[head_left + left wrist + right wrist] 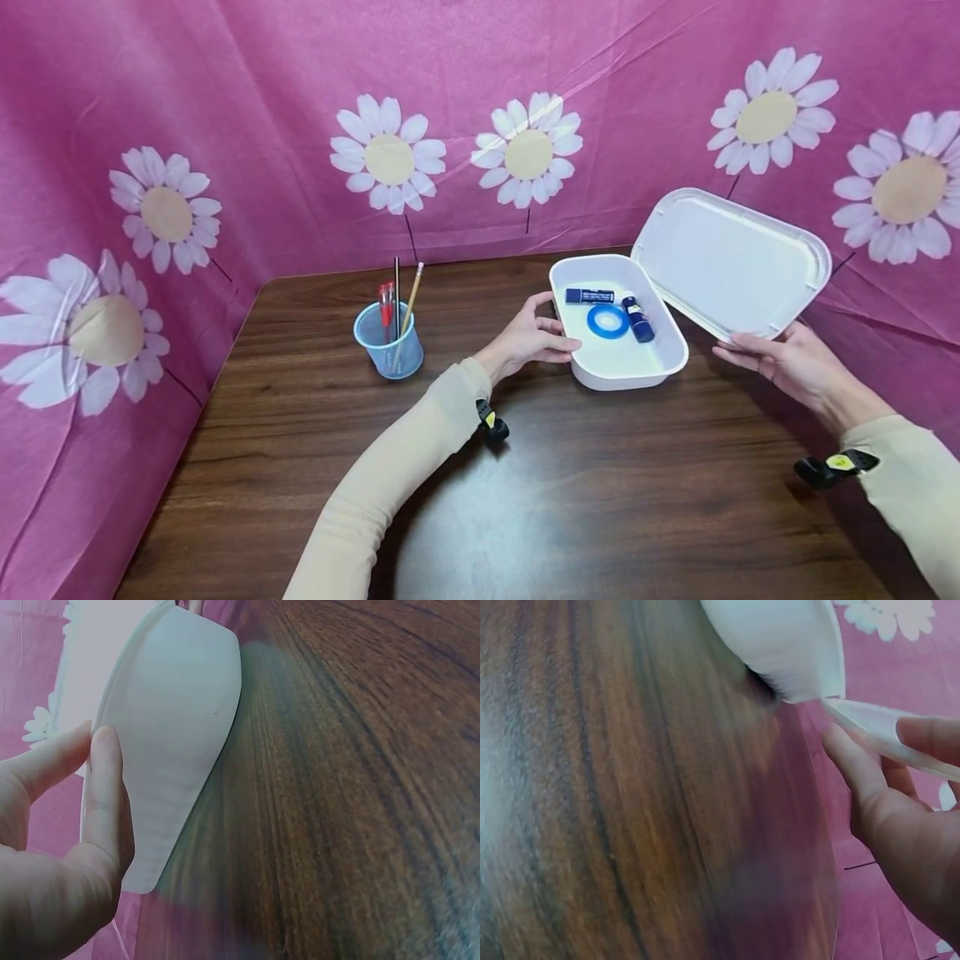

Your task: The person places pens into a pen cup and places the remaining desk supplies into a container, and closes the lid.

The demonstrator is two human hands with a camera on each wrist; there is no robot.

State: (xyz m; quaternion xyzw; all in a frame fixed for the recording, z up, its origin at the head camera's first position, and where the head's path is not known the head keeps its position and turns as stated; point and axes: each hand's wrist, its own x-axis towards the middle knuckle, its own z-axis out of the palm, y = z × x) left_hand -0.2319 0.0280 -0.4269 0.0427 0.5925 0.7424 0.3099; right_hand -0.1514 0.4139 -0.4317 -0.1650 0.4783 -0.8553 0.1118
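A white plastic box [628, 379] stands on the table without its cover. Inside lie a dark blue glue stick [589, 297], a second dark blue tube [637, 320] and a blue roll of tape [608, 322]. My left hand [528, 337] pinches the box's left rim between thumb and fingers; the left wrist view shows the box's white side wall [176, 712] beside those fingers. Tilted up at the right of the box is its white lid [731, 262]. The lid's lower front edge is held by my right hand [798, 367], thumb on its inner face.
Left of the box stands a light blue mesh pen cup [397, 357] with red pens [386, 308], a dark pencil [397, 287] and a yellow pencil [412, 298]. A pink curtain with daisies [450, 67] hangs behind the brown wooden table [525, 517].
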